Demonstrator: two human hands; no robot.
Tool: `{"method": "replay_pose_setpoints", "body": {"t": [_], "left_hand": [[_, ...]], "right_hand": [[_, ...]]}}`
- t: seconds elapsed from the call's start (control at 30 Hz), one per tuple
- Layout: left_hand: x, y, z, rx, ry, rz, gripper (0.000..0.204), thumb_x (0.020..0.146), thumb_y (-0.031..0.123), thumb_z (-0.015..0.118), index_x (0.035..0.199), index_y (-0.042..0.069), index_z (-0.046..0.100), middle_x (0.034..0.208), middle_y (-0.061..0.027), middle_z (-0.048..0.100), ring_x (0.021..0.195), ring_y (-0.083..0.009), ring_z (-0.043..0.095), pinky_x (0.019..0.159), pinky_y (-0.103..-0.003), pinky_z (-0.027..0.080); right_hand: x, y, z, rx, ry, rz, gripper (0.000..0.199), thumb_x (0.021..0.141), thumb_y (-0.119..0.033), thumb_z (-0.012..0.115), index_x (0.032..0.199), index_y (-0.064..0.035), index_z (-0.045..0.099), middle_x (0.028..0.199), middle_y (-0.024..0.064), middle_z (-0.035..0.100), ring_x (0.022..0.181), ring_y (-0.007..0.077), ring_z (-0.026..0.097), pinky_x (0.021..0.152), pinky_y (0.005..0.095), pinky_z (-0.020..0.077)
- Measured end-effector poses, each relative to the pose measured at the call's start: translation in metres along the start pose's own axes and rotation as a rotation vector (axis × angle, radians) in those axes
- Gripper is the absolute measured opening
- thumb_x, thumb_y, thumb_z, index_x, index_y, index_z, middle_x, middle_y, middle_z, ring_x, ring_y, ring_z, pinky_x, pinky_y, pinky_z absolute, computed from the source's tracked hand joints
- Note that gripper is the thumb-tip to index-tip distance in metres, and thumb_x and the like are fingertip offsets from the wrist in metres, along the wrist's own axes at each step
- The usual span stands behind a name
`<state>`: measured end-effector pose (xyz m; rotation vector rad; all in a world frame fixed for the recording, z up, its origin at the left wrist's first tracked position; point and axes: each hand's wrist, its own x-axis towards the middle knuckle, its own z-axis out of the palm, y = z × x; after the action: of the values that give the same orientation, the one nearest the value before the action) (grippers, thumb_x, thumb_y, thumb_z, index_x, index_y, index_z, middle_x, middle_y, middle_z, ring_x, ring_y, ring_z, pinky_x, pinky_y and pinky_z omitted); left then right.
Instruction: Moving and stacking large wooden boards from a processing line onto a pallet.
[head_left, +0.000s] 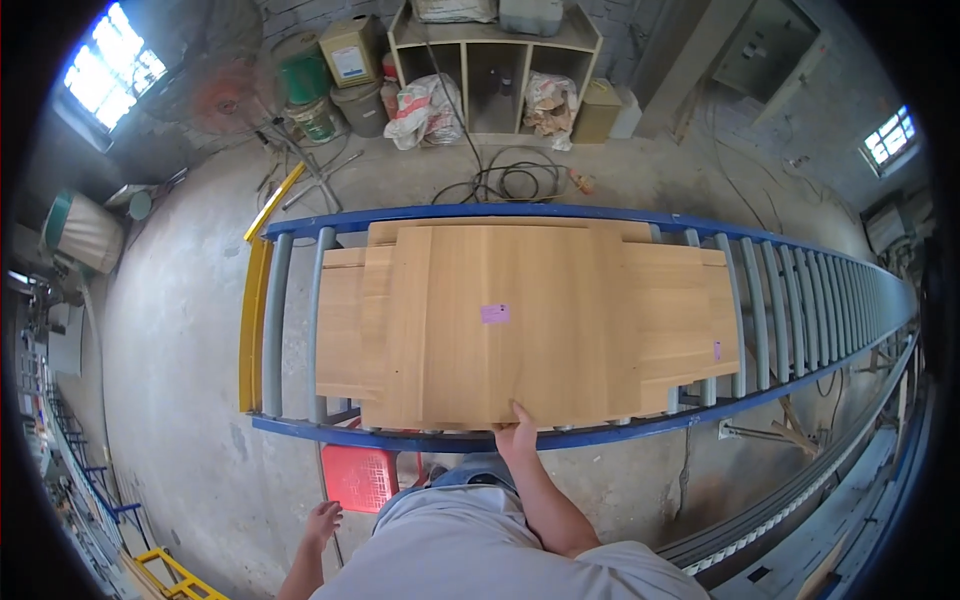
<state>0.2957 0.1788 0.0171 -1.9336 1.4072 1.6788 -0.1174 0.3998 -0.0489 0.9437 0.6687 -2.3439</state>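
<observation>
A stack of light-brown wooden panels (510, 360) lies flat on a roller conveyor (762, 310) in front of me. The top panel is wide and bears a small purple label (495, 314); longer, narrower panels stick out on both sides beneath it. My right hand (517, 438) is at the near edge of the top panel, one finger on its face and the others curled at the edge, partly hidden. Low on the left, my left hand (322, 522) hangs with loosely bent fingers and nothing visible in it, near a red plastic seat (360, 478).
Blue rails (600, 434) border the rollers, with a yellow bar (256, 330) at the left end. Beyond stand a shelf unit (495, 90) with bags, several buckets and a fan (225, 100). Coiled hose (510, 178) lies on the floor. Metal rails (790, 510) run along the right.
</observation>
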Motion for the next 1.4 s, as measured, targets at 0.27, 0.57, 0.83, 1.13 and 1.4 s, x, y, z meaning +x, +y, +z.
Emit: {"method": "replay_pose_setpoints", "body": {"t": [0.27,0.57,0.83,1.13,1.4], "left_hand": [[0.011,0.02,0.014,0.123,-0.065,0.059,0.036,0.089,0.028,0.057,0.116,0.005,0.057,0.102,-0.0061,0.064,0.09,-0.0175,0.061,0.07,-0.031,0.047],[0.024,0.043,0.024,0.19,-0.12,0.116,0.031,0.089,0.025,0.057,0.113,0.006,0.059,0.099,-0.0033,0.064,0.087,-0.0145,0.06,0.067,-0.028,0.046],[0.045,0.059,0.022,0.173,-0.11,0.147,0.031,0.088,0.025,0.057,0.113,0.005,0.059,0.1,-0.0037,0.064,0.086,-0.0148,0.06,0.069,-0.029,0.046],[0.038,0.047,0.028,0.129,-0.085,0.14,0.033,0.088,0.026,0.057,0.114,0.005,0.058,0.099,-0.0042,0.064,0.087,-0.0151,0.06,0.069,-0.029,0.047],[0.036,0.03,0.029,0.128,-0.083,0.096,0.033,0.089,0.027,0.057,0.113,0.005,0.059,0.098,-0.004,0.064,0.087,-0.0146,0.06,0.068,-0.029,0.047]], "right_hand": [[0.022,-0.006,-0.026,-0.524,0.211,0.229,0.026,0.082,-0.027,0.069,0.099,-0.0107,0.058,0.081,0.0073,0.06,0.068,0.0221,0.063,0.06,0.0332,0.0557],[0.024,-0.025,-0.032,-0.593,0.21,0.126,0.022,0.083,-0.026,0.067,0.096,-0.0099,0.058,0.072,0.0075,0.061,0.058,0.0207,0.063,0.052,0.0325,0.0552],[0.025,-0.01,-0.027,-0.449,0.15,0.181,0.02,0.083,-0.022,0.067,0.096,-0.0098,0.058,0.073,0.0082,0.061,0.06,0.0231,0.064,0.053,0.0337,0.0558],[0.025,-0.02,-0.025,-0.447,0.152,0.177,0.021,0.081,-0.021,0.07,0.094,-0.0087,0.058,0.075,0.0083,0.061,0.057,0.0225,0.063,0.051,0.0341,0.0565],[0.026,-0.016,-0.027,-0.497,0.172,0.182,0.02,0.086,-0.028,0.063,0.096,-0.0115,0.059,0.072,0.0059,0.062,0.058,0.0203,0.063,0.054,0.0326,0.0565]]}}
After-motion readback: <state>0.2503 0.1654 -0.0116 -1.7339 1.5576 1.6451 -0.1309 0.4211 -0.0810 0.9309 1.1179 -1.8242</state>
